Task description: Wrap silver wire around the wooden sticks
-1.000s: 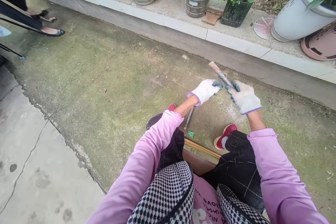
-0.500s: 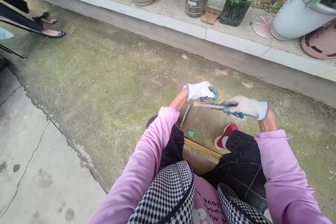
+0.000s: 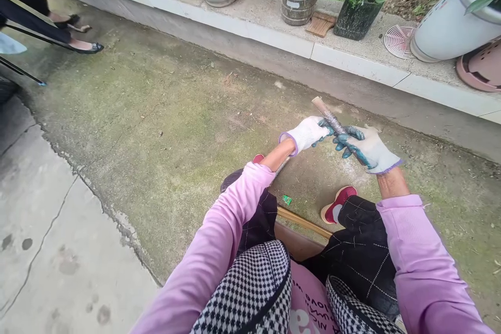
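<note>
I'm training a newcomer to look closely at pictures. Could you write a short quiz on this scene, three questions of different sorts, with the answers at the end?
1. True or false: the right hand that holds the stick is bare.
2. Pick one: what colour is the small scrap on the ground?
A) red
B) green
C) yellow
3. Fill in the missing word: the black flowerpot stands on the raised ____.

Key:
1. False; it is gloved.
2. B.
3. Ledge.
</note>
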The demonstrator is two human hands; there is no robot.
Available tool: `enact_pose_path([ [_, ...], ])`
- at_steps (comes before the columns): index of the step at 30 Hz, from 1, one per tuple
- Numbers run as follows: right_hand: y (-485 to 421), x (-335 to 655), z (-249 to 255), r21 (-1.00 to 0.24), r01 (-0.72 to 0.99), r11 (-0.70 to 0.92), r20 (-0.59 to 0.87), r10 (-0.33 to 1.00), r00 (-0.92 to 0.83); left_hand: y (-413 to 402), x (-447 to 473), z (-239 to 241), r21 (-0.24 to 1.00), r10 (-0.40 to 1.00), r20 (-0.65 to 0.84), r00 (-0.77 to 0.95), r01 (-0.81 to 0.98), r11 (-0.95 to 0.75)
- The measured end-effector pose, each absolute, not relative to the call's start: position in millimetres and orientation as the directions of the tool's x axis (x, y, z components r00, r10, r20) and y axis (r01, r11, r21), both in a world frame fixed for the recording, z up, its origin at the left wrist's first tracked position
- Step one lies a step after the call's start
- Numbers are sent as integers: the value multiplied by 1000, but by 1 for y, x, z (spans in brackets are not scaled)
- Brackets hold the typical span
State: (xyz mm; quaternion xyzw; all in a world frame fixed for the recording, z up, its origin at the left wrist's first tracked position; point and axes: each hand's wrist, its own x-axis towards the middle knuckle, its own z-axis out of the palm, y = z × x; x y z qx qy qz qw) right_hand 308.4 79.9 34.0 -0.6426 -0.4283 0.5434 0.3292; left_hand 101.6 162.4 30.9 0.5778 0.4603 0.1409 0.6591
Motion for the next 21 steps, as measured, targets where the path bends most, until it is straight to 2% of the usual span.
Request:
enact_pose_path([
  [4,83,303,28,-884,213,-415,-398,909,121,160,102,34,876,733,-460,501,390,283],
  [8,89,306,24,-846,345,-406,-356,913,200,149,106,47,860,735,-476,483,431,274],
  [12,96,314,20,-717,569,-403,-328,915,235,142,108,41,874,721,-444,531,435,218],
  [15,99,319,17,-583,737,-343,-322,930,178,145,106,34,887,716,-408,567,432,163],
  [18,95,321,16,-535,794,-287,-380,922,77,151,100,37,857,709,-432,557,499,130],
  [21,88,321,15,-520,784,-339,-531,847,15,158,93,44,802,689,-421,590,596,-20],
])
